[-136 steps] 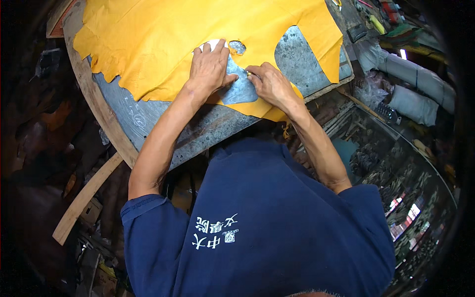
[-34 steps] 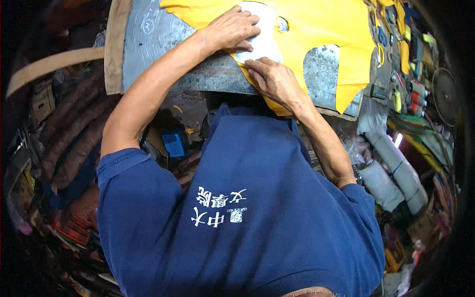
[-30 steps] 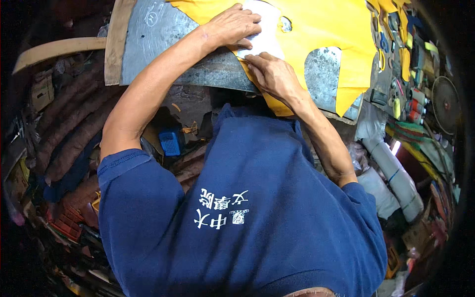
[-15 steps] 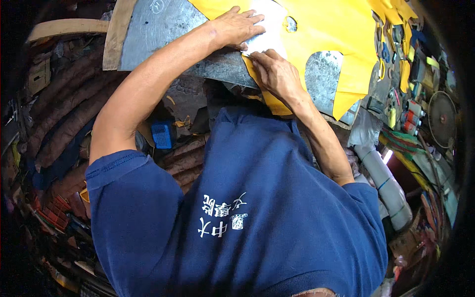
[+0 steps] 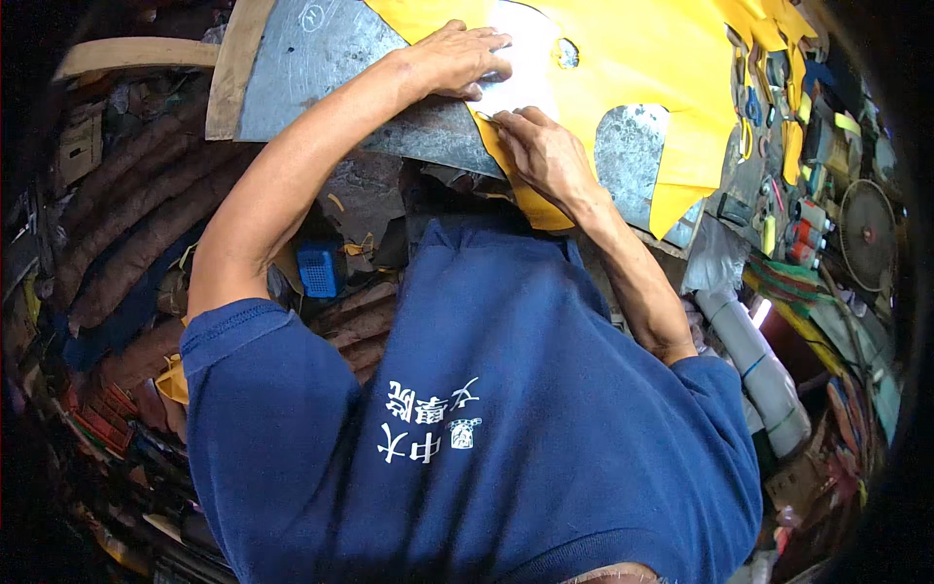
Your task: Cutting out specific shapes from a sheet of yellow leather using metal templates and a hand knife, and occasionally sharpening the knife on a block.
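Note:
A yellow sheet [image 5: 632, 68], leather-like, with cut-outs along its edges and a small hole, lies over a grey metal-topped board [image 5: 311, 83]. On it rests a bright white, smooth-edged flat piece [image 5: 525, 68], which looks like a pattern template. My left hand [image 5: 459, 60] lies open across that piece's left part, fingers spread and pressing down. Just to the right and nearer, my right hand [image 5: 545, 151] is pinched around a small, thin, pale tool [image 5: 484, 117]. Its tip touches the yellow sheet near the white piece's lower corner. Most of the tool is hidden by the fingers.
Scissors [image 5: 753, 105] and other tools hang or lie at the board's right. Farther right are red-and-white bottles [image 5: 808, 234], a round fan [image 5: 866, 234] and a grey roll [image 5: 754, 360]. Brown rolls [image 5: 146, 204] fill the left. A blue basket [image 5: 317, 270] stands below the board.
My right hand has shifted slightly nearer, and the thin tool's tip now shows clear of the fingers. My left hand has slid a little left and nearer, its fingers still spread.

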The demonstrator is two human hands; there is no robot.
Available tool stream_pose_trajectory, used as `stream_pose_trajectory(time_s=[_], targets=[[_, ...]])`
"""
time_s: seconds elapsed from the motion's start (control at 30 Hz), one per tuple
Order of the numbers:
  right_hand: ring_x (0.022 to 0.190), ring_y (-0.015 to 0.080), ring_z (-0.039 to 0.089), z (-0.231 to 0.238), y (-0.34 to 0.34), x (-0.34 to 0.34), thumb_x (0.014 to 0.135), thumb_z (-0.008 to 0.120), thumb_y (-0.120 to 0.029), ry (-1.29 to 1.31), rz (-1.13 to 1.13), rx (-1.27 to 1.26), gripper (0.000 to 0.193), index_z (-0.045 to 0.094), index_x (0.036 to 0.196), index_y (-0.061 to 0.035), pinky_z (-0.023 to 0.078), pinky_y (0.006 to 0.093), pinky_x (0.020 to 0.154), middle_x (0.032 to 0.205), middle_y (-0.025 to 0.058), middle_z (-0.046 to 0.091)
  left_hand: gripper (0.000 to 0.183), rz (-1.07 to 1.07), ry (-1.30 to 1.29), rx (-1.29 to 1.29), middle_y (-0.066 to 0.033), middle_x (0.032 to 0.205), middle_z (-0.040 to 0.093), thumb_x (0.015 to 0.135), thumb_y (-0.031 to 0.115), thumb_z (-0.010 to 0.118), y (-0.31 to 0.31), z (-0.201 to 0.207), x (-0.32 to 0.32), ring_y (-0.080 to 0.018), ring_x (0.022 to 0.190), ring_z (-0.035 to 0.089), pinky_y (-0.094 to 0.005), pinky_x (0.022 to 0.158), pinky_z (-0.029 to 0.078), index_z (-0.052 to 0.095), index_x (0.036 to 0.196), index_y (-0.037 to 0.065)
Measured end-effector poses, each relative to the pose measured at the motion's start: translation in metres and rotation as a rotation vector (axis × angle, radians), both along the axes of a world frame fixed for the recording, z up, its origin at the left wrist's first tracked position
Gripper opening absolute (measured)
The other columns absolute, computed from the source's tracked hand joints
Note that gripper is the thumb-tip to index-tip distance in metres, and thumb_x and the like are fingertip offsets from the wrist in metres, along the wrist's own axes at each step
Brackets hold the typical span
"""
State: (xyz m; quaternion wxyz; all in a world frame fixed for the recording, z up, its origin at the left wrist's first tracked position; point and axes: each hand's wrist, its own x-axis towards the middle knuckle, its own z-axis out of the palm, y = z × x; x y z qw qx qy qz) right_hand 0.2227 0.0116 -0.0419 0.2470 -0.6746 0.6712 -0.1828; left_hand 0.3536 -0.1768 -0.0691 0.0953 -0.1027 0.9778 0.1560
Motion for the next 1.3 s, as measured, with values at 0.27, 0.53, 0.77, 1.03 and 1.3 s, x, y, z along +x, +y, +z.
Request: stream_pose_trajectory(time_s=[0.27, 0.53, 0.77, 1.03, 1.3], targets=[[0.086, 0.0383, 0.068, -0.004, -0.015, 0.005, 0.095, 0.060, -0.019, -0.006, 0.047, -0.048, 0.022, 0.070, 0.112, -0.0109, 0.057, 0.0478, 0.076, 0.097, 0.0150, 0.068, 0.055, -0.016, 0.048, 0.002, -0.0127, 0.156, 0.042, 0.074, 0.021, 0.083, -0.003, -0.007, 0.000, -0.0272, 0.145, 0.039, -0.0477, 0.108, 0.039, 0.063, 0.126, 0.020], [0.088, 0.0376, 0.068, -0.005, -0.010, 0.006, 0.094, 0.060, -0.018, 0.040, 0.020, -0.040, 0.022, 0.069, 0.114, -0.0122, 0.057, 0.0476, 0.076, 0.099, 0.0140, 0.067, 0.064, 0.043, -0.053, -0.066, -0.0086, 0.159, 0.038, 0.076, 0.024, 0.083, 0.005, -0.011, -0.005, -0.0258, 0.149, 0.033, -0.0548, 0.112, 0.036, 0.059, 0.135, 0.023], [0.092, 0.0377, 0.068, 0.005, 0.014, -0.006, 0.095, 0.058, -0.019, 0.028, -0.024, 0.054, 0.022, 0.068, 0.114, -0.0137, 0.056, 0.0469, 0.079, 0.106, 0.0136, 0.067, 0.064, 0.032, -0.044, -0.052, -0.0088, 0.161, 0.036, 0.075, 0.023, 0.084, 0.010, -0.008, -0.002, -0.0292, 0.149, 0.033, -0.0592, 0.113, 0.034, 0.059, 0.135, 0.022], [0.091, 0.0386, 0.067, 0.004, 0.017, -0.010, 0.095, 0.059, -0.019, 0.033, -0.019, 0.073, 0.024, 0.069, 0.115, -0.0117, 0.056, 0.0475, 0.080, 0.107, 0.0140, 0.067, 0.068, 0.173, -0.119, -0.129, -0.0218, 0.148, 0.047, 0.072, 0.041, 0.084, 0.044, 0.015, -0.027, -0.0416, 0.135, 0.047, -0.0578, 0.104, 0.042, 0.059, 0.128, 0.012], [0.097, 0.0415, 0.069, 0.007, 0.035, -0.031, 0.097, 0.059, -0.023, 0.055, -0.029, 0.128, 0.025, 0.071, 0.117, -0.0134, 0.058, 0.0480, 0.085, 0.124, 0.0172, 0.064, 0.073, 0.190, -0.146, -0.104, -0.0227, 0.148, 0.045, 0.071, 0.042, 0.084, 0.047, 0.023, -0.026, -0.0418, 0.136, 0.045, -0.0583, 0.105, 0.041, 0.057, 0.131, 0.009]])
